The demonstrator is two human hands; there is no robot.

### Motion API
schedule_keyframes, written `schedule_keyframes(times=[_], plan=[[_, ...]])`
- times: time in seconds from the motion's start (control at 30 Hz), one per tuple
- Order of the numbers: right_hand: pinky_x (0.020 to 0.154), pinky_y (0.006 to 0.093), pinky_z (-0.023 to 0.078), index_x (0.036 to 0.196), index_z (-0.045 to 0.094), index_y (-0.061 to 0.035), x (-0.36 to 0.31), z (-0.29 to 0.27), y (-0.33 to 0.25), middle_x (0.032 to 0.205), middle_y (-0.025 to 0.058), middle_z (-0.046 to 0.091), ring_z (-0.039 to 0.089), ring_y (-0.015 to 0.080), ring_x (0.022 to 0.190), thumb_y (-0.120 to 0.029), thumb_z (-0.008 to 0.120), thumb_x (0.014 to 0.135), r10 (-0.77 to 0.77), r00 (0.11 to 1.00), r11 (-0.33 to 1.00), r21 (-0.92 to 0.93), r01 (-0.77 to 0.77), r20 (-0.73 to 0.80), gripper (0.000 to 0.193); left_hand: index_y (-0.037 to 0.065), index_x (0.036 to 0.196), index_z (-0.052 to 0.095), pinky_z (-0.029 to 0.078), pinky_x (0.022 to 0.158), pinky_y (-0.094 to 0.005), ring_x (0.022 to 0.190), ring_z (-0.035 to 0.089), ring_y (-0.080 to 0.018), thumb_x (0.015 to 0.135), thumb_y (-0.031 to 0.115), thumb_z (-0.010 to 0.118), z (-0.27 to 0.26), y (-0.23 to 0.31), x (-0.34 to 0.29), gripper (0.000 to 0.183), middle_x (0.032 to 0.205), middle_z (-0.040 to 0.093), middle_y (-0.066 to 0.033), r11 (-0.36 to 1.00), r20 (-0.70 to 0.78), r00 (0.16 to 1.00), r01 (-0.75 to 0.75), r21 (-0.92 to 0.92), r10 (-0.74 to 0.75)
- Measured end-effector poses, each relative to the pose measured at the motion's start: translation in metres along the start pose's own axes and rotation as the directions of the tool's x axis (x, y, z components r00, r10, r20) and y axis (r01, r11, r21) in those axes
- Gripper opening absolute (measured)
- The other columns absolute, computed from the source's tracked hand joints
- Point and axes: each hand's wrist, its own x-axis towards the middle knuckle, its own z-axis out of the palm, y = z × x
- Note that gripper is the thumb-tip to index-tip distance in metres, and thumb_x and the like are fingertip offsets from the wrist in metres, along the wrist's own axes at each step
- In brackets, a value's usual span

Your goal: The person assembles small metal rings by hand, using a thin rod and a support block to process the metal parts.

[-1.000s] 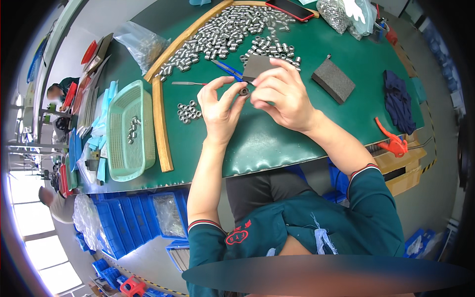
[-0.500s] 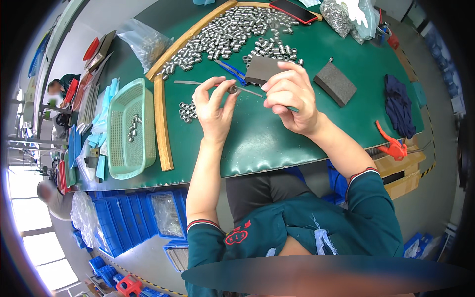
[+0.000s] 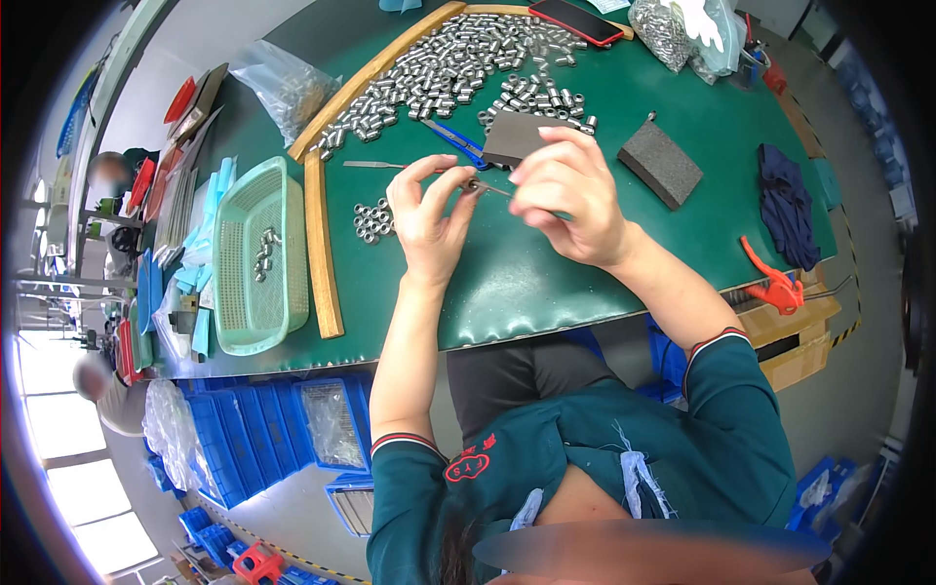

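Note:
My left hand (image 3: 429,222) pinches a small metal bushing (image 3: 472,184) between thumb and fingers, above the green table. My right hand (image 3: 577,203) is closed round a slim file-like metal tool (image 3: 498,191); its shaft points left and its tip meets the bushing. Most of that tool is hidden in the right fingers, which are slightly blurred. Below the left wrist's outer side stands a small cluster of bushings (image 3: 372,221). Behind the hands lie a dark grey block (image 3: 517,138), a blue-handled cutter (image 3: 454,139) and a flat metal strip (image 3: 363,165).
A large heap of bushings (image 3: 439,73) lies behind a wooden strip (image 3: 324,263). A green basket (image 3: 226,283) stands left with a few bushings inside. To the right are another grey block (image 3: 661,164), dark cloth (image 3: 788,205) and an orange air gun (image 3: 777,286). A red-edged phone (image 3: 577,21) lies at the back.
My right hand has shifted slightly left and up, bringing the tool's shaft closer to the bushing. My left hand has moved a little right, still pinching the bushing.

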Motion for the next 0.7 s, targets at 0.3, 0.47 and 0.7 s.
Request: schedule_keyframes(times=[0.3,0.47,0.7], plan=[[0.09,0.0419,0.043,0.087,0.055,-0.0126,-0.002,-0.01,0.006,0.071,-0.0029,0.062,0.062,0.0182,0.077,-0.025,0.051,0.095,-0.046,0.985,0.993,0.101,0.064,-0.167,0.015,0.006,0.102,0.06,0.043,0.07,-0.0255,0.075,0.054,-0.0111,0.082,0.008,0.069,0.003,-0.005,-0.003,0.022,0.089,0.06,-0.0021,0.76,0.146,0.872,0.481,-0.437,-0.468],[0.091,0.0414,0.041,0.09,0.054,-0.0117,-0.005,-0.008,0.013,0.073,-0.0025,0.062,0.062,0.0182,0.078,-0.022,0.051,0.096,0.019,0.987,0.998,0.069,-0.008,-0.162,0.012,0.007,0.113,0.053,0.046,0.072,-0.0237,0.077,0.056,-0.0096,0.089,0.013,0.063,0.0,-0.011,0.0,0.026,0.094,0.061,-0.0048,0.247,0.424,0.689,0.652,-0.717,-0.588],[0.091,0.0414,0.04,0.09,0.054,-0.0117,-0.002,-0.01,0.014,0.074,-0.0024,0.062,0.062,0.0184,0.079,-0.022,0.05,0.096,0.035,0.985,0.998,0.058,-0.025,-0.17,0.012,0.007,0.12,0.049,0.047,0.076,-0.0255,0.085,0.062,-0.0142,0.093,0.016,0.057,-0.006,-0.006,0.005,0.03,0.107,0.063,-0.0133,0.074,0.524,0.693,0.634,-0.77,-0.495]])
